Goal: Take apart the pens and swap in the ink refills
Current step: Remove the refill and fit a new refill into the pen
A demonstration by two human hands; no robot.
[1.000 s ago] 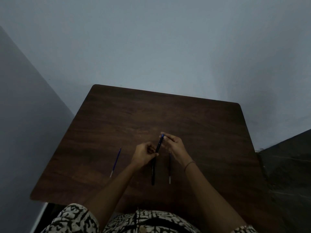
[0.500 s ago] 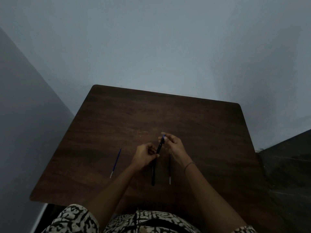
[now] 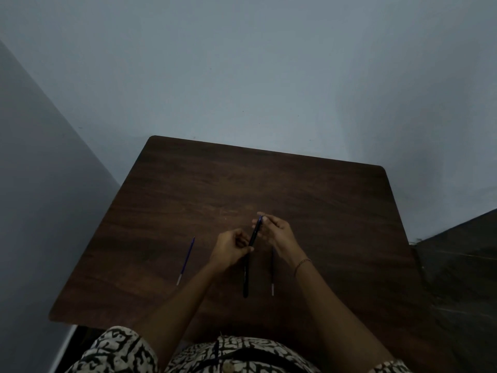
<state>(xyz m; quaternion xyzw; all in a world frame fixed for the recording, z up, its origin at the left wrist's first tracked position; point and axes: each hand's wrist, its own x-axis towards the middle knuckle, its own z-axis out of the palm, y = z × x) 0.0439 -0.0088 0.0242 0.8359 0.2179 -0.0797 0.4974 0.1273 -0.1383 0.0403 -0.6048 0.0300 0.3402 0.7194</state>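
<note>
My left hand (image 3: pixel 231 247) grips the lower part of a dark pen barrel (image 3: pixel 254 234) held tilted above the wooden table (image 3: pixel 309 211). My right hand (image 3: pixel 277 232) pinches the barrel's top end, where a short blue refill tip (image 3: pixel 260 218) sticks out. Just below my left hand a dark pen piece (image 3: pixel 245 278) lies on the table; I cannot tell whether it joins the held barrel. A thin dark refill with a pale tip (image 3: pixel 272 275) lies beside it on the right. A blue refill (image 3: pixel 187 261) lies apart on the left.
The table stands against a pale wall (image 3: pixel 242 76), with another wall close on the left. A dark floor strip (image 3: pixel 462 278) runs along the table's right edge. My patterned clothing (image 3: pixel 121 351) shows at the near edge.
Both hands stay in place over the table's middle. My right fingers have shifted slightly around the barrel's top end; the parts on the table have not moved.
</note>
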